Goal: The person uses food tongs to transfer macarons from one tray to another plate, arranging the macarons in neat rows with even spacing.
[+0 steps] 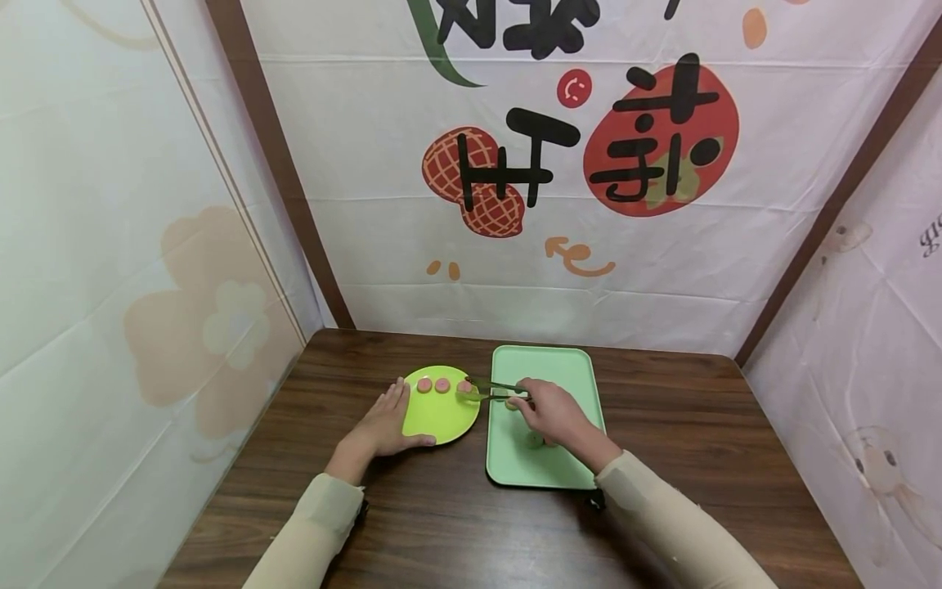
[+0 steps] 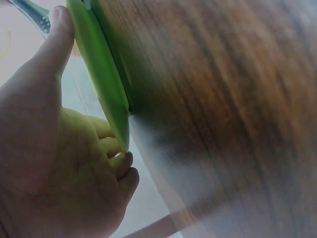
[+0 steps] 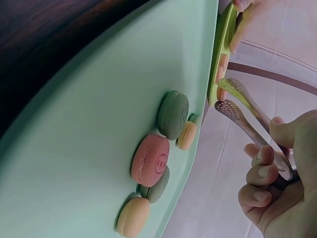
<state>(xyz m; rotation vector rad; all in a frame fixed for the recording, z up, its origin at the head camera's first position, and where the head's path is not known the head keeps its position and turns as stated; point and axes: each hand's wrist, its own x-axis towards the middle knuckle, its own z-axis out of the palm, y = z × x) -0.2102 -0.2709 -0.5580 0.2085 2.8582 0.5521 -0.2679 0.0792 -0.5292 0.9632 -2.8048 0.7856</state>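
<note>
My left hand lies spread at the left rim of a lime-green plate, thumb along its near edge and fingers along the far left. Three pink macarons sit in a row on the plate's far half. With curled fingers my right hand grips metal tongs with perforated tips. The tong tips reach left over the plate's right rim, at the rightmost pink macaron. Beneath the right hand is a mint-green tray. On it lie a pink macaron and several green and yellow ones.
Plate and tray stand side by side on a dark wooden table, with a narrow gap between them. A printed white cloth hangs behind the table, and more cloth hangs along the left and right sides.
</note>
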